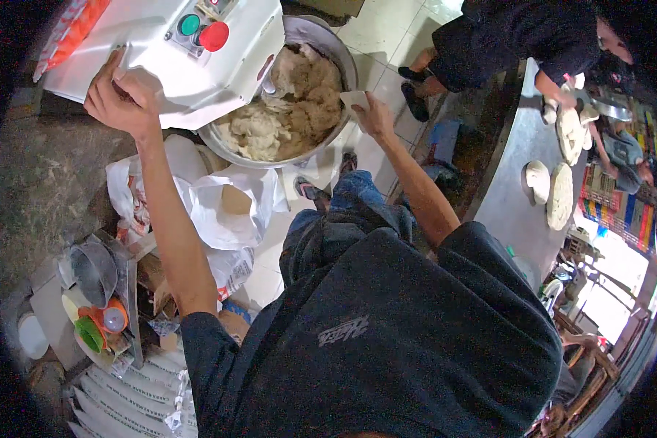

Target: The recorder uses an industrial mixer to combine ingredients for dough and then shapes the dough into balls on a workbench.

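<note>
A white mixer head (233, 80) with a green button (189, 25) and a red knob (214, 36) reaches in from the upper left. Against its near left edge rests my left hand (124, 98), fingers apart, holding no loose object. Below and beside the head is a round metal bowl (349, 69) of rough, pale dough (310, 95). At the bowl's right rim, my right hand (376, 117) is closed on a white dough scraper (353, 100). The scraper's lower edge is near the dough; I cannot tell whether they touch.
White plastic sacks (230, 212) crowd the bowl's near left side. To the right runs a metal worktable (540, 139) with flattened dough pieces (560, 197); another person's hand (558, 95) works there. A sieve (93, 274) sits at lower left, above stacked sacks (135, 398).
</note>
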A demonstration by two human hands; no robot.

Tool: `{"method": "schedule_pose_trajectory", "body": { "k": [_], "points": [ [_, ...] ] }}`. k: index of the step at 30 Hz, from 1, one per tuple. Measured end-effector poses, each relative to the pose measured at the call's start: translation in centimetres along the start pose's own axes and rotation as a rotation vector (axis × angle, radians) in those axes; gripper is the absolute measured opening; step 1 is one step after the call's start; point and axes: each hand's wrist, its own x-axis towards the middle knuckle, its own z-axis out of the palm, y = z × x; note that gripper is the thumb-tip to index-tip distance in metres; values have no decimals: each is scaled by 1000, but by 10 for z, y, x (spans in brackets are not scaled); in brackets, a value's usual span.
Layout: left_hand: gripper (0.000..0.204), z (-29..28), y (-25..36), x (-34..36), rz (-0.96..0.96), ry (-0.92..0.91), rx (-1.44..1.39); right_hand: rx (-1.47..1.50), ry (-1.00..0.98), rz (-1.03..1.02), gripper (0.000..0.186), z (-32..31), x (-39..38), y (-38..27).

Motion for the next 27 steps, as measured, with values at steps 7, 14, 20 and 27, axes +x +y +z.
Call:
{"method": "schedule_pose_trajectory", "body": {
  "k": [7,14,20,27],
  "points": [
    [30,-1,0,-1,6,-11,11,155,-17,-58,40,5,-11,-4],
    [24,0,-4,-3,-15,-2,30,135,27,-49,36,8,-21,-10],
    [24,-2,-1,0,-3,-13,29,166,68,-96,34,18,-31,-10],
    [29,-1,2,0,-16,-9,-8,204,57,-54,43,30,-42,-11]
  ]
}}
